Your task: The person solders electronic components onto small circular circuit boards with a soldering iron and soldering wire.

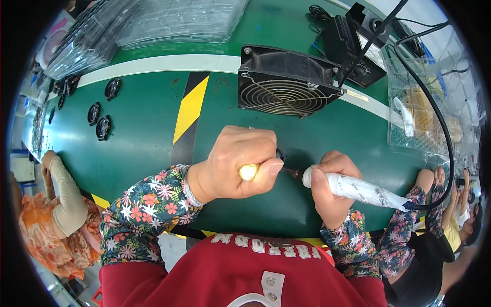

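Observation:
My right hand (335, 187) is wrapped round the white-covered handle of a soldering iron (365, 191). Its dark metal end points left toward my other fist, and a black cable runs from its rear. My left hand (240, 163) is closed beside that end. A rounded yellowish-white tip (248, 172) shows among its curled fingers; what it belongs to is hidden. Just past the left thumb, a small black piece (281, 154) is partly visible, and I cannot tell if that hand grips it. Both hands are over the green work surface (143, 148), in front of a black fan.
The black fan (286, 97) with a wire guard stands ahead. A black control box (358, 56) is behind it, and a clear plastic tray (417, 117) lies right. Several black round parts (103, 128) lie left, near stacked clear trays (179, 23). People sit at both sides.

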Demonstrator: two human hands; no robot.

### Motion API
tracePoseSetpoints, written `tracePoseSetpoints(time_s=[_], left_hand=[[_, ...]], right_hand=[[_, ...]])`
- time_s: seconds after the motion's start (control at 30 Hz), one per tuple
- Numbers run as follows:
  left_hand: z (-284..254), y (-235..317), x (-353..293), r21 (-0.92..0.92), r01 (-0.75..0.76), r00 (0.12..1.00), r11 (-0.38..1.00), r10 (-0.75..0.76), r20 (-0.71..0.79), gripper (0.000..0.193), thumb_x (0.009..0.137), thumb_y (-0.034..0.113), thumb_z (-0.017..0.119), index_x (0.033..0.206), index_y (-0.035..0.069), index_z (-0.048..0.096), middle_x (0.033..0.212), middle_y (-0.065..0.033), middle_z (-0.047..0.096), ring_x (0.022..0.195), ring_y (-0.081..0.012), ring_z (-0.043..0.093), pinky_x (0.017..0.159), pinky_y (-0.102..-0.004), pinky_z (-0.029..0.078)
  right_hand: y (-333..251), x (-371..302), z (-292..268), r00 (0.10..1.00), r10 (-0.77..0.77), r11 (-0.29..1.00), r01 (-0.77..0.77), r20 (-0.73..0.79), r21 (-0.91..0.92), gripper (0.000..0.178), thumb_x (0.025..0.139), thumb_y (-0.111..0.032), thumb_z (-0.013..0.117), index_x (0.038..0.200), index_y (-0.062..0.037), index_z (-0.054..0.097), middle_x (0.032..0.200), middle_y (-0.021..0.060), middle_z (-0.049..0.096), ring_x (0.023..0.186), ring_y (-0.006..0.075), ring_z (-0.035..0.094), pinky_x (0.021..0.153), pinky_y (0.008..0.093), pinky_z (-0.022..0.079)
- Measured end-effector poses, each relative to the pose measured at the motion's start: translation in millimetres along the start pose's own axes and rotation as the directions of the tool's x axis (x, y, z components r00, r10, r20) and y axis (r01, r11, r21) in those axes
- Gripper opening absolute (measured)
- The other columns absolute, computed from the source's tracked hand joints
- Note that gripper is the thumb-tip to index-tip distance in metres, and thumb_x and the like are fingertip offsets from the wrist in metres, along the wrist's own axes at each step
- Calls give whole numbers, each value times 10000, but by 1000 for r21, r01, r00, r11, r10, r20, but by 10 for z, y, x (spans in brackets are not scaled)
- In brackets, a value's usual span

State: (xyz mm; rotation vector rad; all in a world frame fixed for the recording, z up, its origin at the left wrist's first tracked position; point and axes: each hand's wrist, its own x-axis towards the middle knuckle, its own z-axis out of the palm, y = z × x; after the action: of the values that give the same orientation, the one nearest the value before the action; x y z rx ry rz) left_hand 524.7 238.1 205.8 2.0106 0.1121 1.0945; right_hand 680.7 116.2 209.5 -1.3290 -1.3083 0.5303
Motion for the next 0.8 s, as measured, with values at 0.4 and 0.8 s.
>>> tracePoseSetpoints(time_s=[0.4, 0.8], left_hand=[[13, -6, -9, 24, -37, 999, 999, 37, -6, 213, 756, 104, 597, 615, 44, 449, 557, -62, 410, 428, -224, 404, 396, -320, 313], [104, 77, -64, 184, -172, 983, 968, 182, -37, 240, 754, 166, 599, 611, 73, 431, 587, -68, 422, 499, -266, 467, 440, -365, 365]], right_hand=[[-44, 87, -4, 964, -240, 955, 255, 115, -149, 130, 710, -61, 643, 691, -41, 515, 598, 76, 525, 489, 194, 472, 465, 292, 376], [59, -140, -23, 985, -171, 975, 167, -19, -147, 117, 806, -84, 551, 752, -26, 466, 703, 54, 456, 654, 145, 415, 588, 274, 348]])
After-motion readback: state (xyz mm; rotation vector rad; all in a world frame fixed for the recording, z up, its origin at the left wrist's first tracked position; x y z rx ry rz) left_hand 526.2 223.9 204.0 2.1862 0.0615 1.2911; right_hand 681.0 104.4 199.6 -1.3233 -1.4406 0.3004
